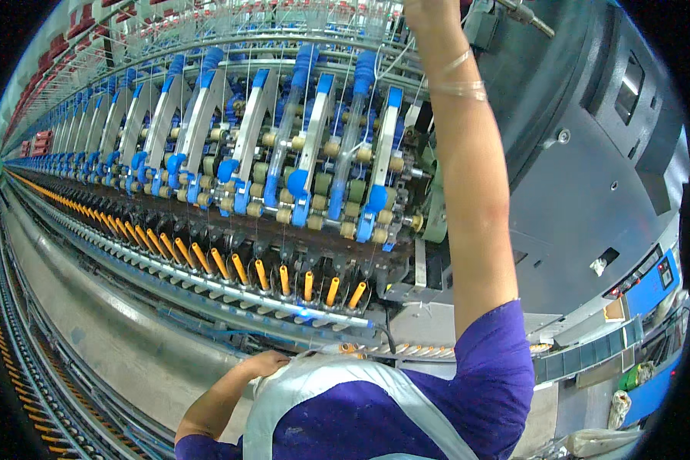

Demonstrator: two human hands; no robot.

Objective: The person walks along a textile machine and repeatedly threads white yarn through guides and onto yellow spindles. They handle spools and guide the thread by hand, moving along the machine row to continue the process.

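Note:
My right arm stretches far up and forward, with clear bands round the wrist. My right hand (432,11) is cut off by the upper edge, so its fingers are hidden; a white strand of roving (391,57) hangs just left of it. Low in front of my body, my left hand (267,363) has its fingers closed at the edge of my white apron (303,376). Before me runs a spinning frame with blue-tipped drafting arms (310,146). Below them stands a row of orange bobbins (308,286) on spindles, fine threads leading down to them.
A large grey machine housing (575,192) rises on the right. A metal rail (284,307) runs below the bobbins. Another row of orange bobbins (15,368) lines the far left. Blue equipment (652,287) and a grey compartmented tray (586,356) are at lower right.

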